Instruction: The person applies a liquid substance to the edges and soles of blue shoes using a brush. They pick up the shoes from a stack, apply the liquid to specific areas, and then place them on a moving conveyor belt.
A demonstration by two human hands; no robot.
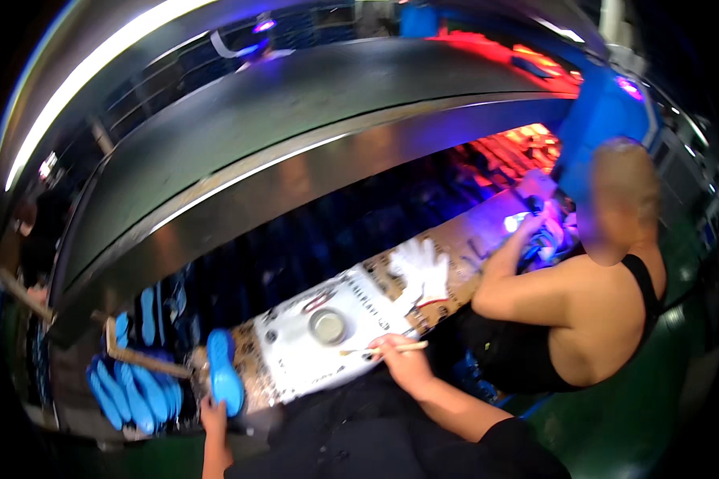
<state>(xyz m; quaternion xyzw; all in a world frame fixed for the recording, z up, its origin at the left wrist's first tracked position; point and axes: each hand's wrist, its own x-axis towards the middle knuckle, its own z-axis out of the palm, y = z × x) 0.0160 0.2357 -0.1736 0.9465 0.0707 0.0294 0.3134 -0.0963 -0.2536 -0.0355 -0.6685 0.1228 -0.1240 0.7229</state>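
Note:
My right hand (403,363) is closed around the pale handle of a slim brush (411,346), its bristle end pointing left over a white sheet (286,356). Just beyond the brush tip, a round metal tin (327,326) stands on that sheet. At the left end of the bench, my left hand (213,417) grips the lower edge of a blue shoe sole (225,375). How the left fingers wrap it is small and partly blurred. Several more light blue soles (140,399) lie in a row to the left of that hand.
White gloves (421,270) lie on the brown cardboard right of the sheet. A co-worker (591,311) sits close on my right, hands under purple light. Beyond the bench runs a dark conveyor with a long metal hood (295,104); red glow shows at its right end.

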